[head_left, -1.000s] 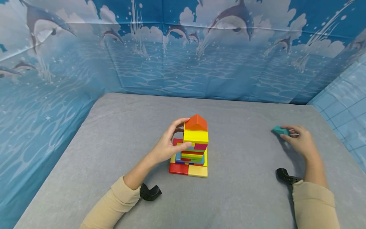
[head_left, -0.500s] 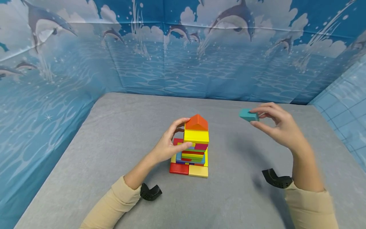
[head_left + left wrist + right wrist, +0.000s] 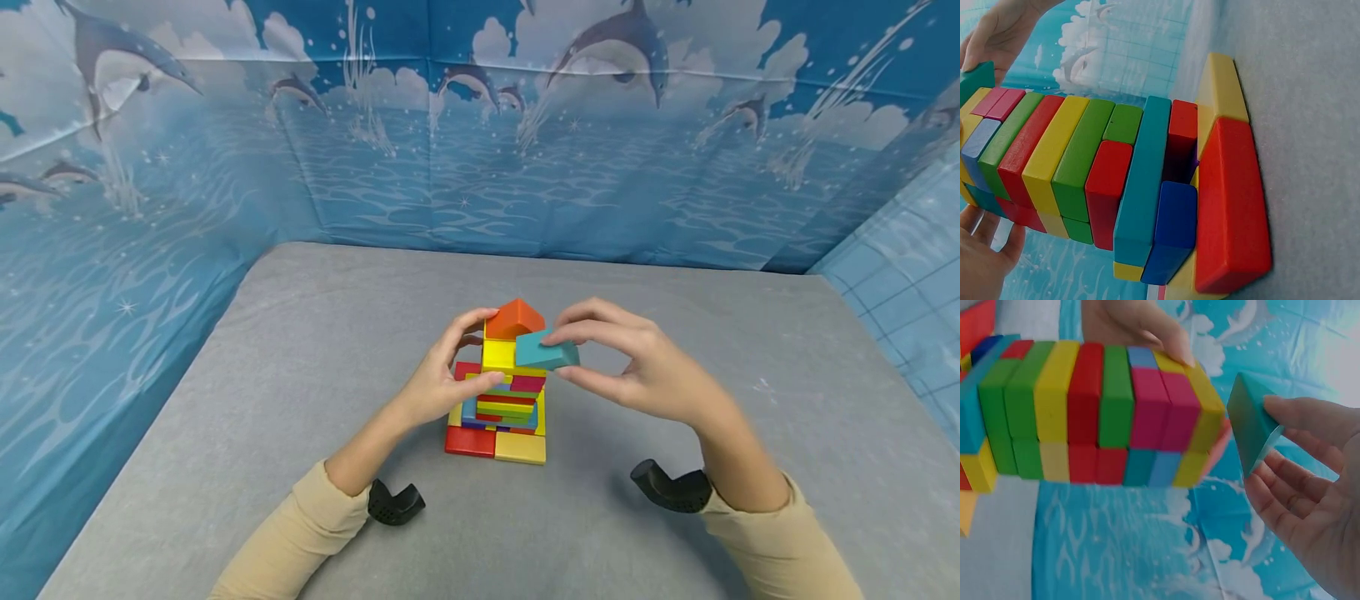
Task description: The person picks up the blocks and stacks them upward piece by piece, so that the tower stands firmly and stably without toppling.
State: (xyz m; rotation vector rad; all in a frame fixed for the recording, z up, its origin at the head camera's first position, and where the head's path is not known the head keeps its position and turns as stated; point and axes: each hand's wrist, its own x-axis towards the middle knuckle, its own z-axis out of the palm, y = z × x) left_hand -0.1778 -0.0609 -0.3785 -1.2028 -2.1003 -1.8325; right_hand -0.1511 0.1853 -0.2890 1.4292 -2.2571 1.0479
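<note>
A tower of colourful building blocks (image 3: 507,408) stands on the grey cloth, topped by a yellow block (image 3: 498,356) and an orange triangular block (image 3: 514,320). My left hand (image 3: 435,379) holds the tower's upper left side, thumb at the near face and fingers farther back. Between thumb and fingers, my right hand (image 3: 637,362) pinches a teal triangular block (image 3: 546,351), held over the right part of the yellow top. In the right wrist view a narrow gap shows between the teal block (image 3: 1250,422) and the tower's yellow end. The orange block is partly hidden there.
Grey cloth (image 3: 315,333) covers the table around the tower. A blue dolphin-print curtain (image 3: 480,167) hangs behind and to the left. Black curved wrist mounts (image 3: 395,503) stick out from both sleeves.
My right hand has lifted the teal block from the table's right side and carried it left to the tower top. The left hand has stayed at the tower.
</note>
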